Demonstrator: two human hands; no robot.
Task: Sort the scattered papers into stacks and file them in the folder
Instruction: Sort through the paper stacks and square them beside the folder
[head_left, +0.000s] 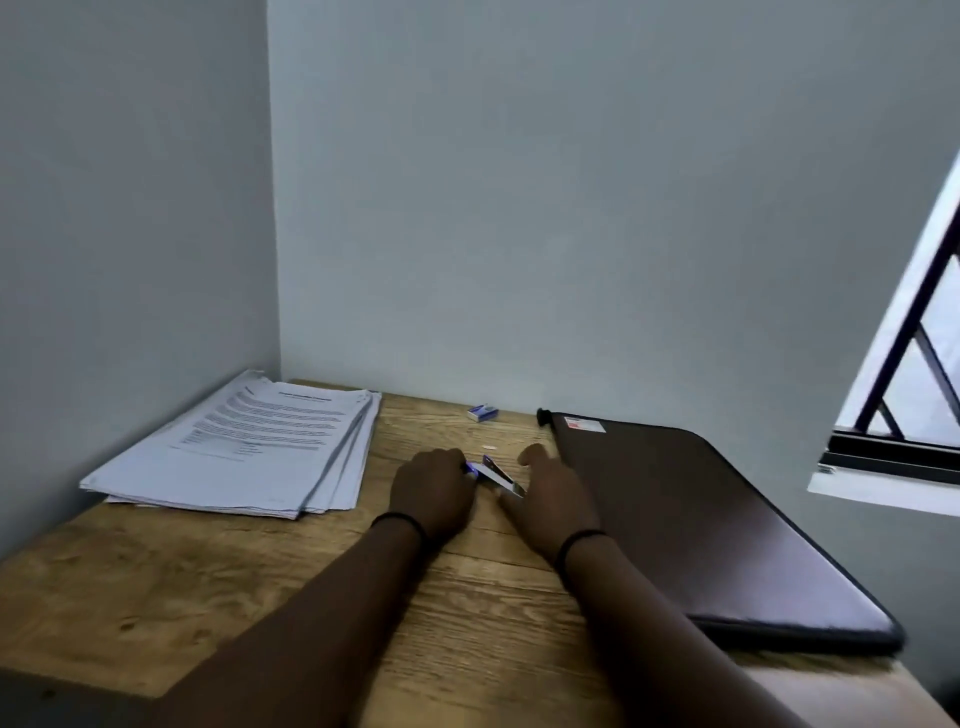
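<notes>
Wooden table fills the corner of a grey-walled room, and both of the person's forearms reach out over it from the near edge. The left hand has its fingers curled around one end of a small blue and silver stapler, which sits between the two hands. The right hand lies just beside the stapler's other end with its index finger stretched forward; whether it grips the stapler cannot be told. Each wrist wears a thin black band.

The stack of papers rests at the far left of the table, against the left wall, printed sheets face up with edges slightly fanned. The dark folder lies closed along the right side of the table, just beside the right hand, with a small white and red label near its far corner. A small blue and white box sits near the back wall, between papers and folder. A barred window shows at the right
</notes>
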